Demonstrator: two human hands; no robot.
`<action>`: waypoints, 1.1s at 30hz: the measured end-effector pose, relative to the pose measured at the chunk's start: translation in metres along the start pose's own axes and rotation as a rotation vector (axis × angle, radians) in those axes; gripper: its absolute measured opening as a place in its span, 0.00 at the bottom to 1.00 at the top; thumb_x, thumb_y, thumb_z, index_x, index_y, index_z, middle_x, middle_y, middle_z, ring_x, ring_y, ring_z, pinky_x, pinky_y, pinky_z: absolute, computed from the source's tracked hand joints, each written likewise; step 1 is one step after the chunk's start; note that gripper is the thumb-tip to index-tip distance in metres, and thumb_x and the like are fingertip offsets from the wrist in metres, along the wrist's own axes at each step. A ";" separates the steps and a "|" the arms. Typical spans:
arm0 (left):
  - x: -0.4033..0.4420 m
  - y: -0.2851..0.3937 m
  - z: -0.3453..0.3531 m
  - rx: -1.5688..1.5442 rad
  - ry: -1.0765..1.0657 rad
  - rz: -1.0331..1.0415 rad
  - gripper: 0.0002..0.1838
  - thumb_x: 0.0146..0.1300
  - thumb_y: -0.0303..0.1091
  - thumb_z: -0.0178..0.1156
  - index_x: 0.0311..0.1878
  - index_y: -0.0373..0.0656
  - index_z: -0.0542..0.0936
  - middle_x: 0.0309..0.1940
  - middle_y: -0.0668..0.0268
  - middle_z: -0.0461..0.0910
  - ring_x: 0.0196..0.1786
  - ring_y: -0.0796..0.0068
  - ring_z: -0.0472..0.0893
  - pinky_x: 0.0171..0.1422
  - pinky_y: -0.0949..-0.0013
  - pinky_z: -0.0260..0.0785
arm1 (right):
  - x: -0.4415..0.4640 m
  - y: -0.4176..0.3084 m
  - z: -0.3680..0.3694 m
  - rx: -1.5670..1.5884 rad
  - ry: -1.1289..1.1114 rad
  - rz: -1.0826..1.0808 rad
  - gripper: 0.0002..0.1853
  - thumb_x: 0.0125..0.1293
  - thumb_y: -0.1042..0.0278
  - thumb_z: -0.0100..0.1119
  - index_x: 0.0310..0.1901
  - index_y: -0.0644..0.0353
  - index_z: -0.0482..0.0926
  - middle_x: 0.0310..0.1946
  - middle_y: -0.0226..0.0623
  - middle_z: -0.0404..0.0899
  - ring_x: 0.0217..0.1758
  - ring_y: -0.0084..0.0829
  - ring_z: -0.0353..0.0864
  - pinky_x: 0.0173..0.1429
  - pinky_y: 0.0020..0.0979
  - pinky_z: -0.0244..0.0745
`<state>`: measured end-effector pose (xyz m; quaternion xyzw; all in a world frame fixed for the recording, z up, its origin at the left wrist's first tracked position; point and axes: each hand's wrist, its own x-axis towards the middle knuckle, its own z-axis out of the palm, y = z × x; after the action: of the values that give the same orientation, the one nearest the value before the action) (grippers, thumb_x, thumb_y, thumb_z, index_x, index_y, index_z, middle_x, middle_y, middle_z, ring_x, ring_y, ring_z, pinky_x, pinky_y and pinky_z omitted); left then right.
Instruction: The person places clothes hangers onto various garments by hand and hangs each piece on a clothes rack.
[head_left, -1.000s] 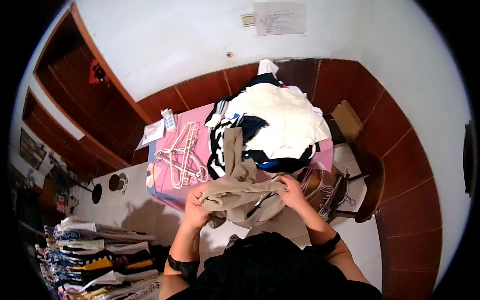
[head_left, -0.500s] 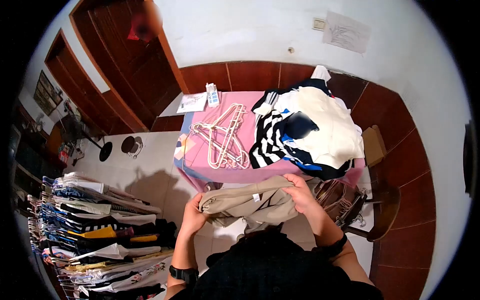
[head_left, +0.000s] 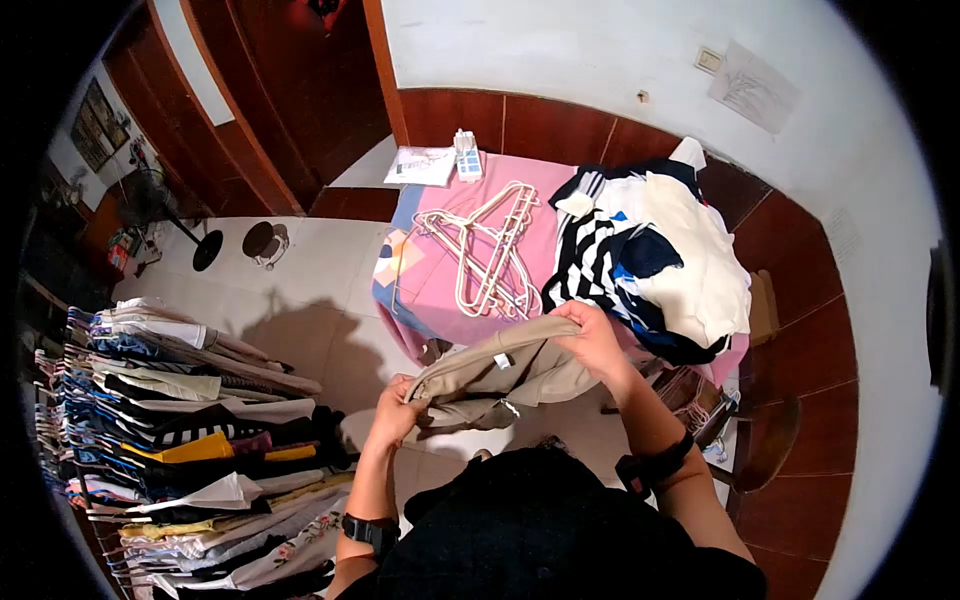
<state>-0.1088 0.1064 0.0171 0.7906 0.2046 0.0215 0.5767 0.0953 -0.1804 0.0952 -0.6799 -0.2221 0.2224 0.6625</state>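
A khaki garment (head_left: 545,375), which looks like trousers or a skirt held by its waistband, is stretched between my two hands in front of my body. A small white label shows inside its upper edge, and a short white cord or trim is visible lower down. My left hand (head_left: 397,410) is closed on the left end of the band. My right hand (head_left: 592,345) pinches the right end, a little higher and close to the table's front edge. The garment's lower part is hidden beneath its folds.
White hangers (head_left: 490,250) lie on a pink-covered table (head_left: 450,300), beside a heaped pile of clothes (head_left: 690,250). A full clothes rack (head_left: 200,440) stands at left. A stool (head_left: 262,245) and fan (head_left: 205,250) are on the floor; a brown chair (head_left: 770,450) is at right.
The garment's band has opened wider and tilted, its right end raised with my right hand toward the table. My view has shifted, so the table appears further right and the rack lower.
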 end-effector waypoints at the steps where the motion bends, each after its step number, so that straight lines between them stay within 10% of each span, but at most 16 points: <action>1: -0.002 0.014 0.002 -0.258 -0.047 -0.102 0.09 0.61 0.25 0.60 0.44 0.38 0.83 0.34 0.66 0.82 0.36 0.78 0.79 0.41 0.73 0.69 | 0.009 0.005 -0.001 -0.024 -0.010 0.023 0.15 0.53 0.88 0.59 0.44 0.66 0.76 0.41 0.33 0.81 0.42 0.18 0.79 0.50 0.20 0.71; 10: 0.012 0.063 0.031 -0.593 -0.311 -0.254 0.18 0.65 0.34 0.63 0.55 0.37 0.77 0.46 0.69 0.82 0.47 0.80 0.77 0.57 0.71 0.68 | 0.110 0.003 -0.018 -0.041 -0.184 0.243 0.19 0.52 0.82 0.68 0.47 0.65 0.78 0.41 0.34 0.81 0.44 0.22 0.79 0.51 0.24 0.73; 14: 0.042 0.076 0.044 -0.636 -0.273 -0.268 0.18 0.66 0.34 0.61 0.57 0.38 0.76 0.49 0.68 0.79 0.49 0.80 0.76 0.58 0.73 0.67 | 0.180 0.058 -0.027 -0.125 -0.270 0.177 0.20 0.58 0.61 0.71 0.46 0.66 0.79 0.38 0.36 0.82 0.44 0.26 0.79 0.49 0.29 0.73; 20: 0.110 0.074 0.064 -0.783 -0.004 -0.411 0.14 0.66 0.38 0.63 0.50 0.42 0.79 0.34 0.76 0.78 0.31 0.87 0.69 0.31 0.80 0.62 | 0.289 0.107 -0.025 -0.342 -0.411 0.245 0.18 0.62 0.57 0.66 0.41 0.66 0.81 0.37 0.34 0.81 0.41 0.24 0.78 0.47 0.28 0.72; 23: 0.139 0.087 0.074 -0.838 0.091 -0.477 0.15 0.65 0.38 0.64 0.50 0.41 0.79 0.35 0.75 0.78 0.32 0.86 0.71 0.34 0.79 0.64 | 0.334 0.128 -0.017 -0.419 -0.504 0.230 0.21 0.58 0.53 0.69 0.42 0.65 0.81 0.38 0.38 0.82 0.44 0.28 0.80 0.48 0.29 0.73; 33: 0.166 0.093 0.093 -0.991 0.318 -0.608 0.11 0.63 0.35 0.65 0.45 0.41 0.80 0.33 0.73 0.80 0.32 0.82 0.77 0.37 0.77 0.71 | 0.407 0.151 0.034 -1.233 -0.277 -0.299 0.18 0.53 0.55 0.70 0.42 0.55 0.83 0.40 0.37 0.81 0.51 0.41 0.77 0.61 0.44 0.67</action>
<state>0.0962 0.0566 0.0381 0.3209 0.4707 0.0663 0.8192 0.4023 0.0860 -0.0598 -0.8623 -0.4846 0.0451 0.1398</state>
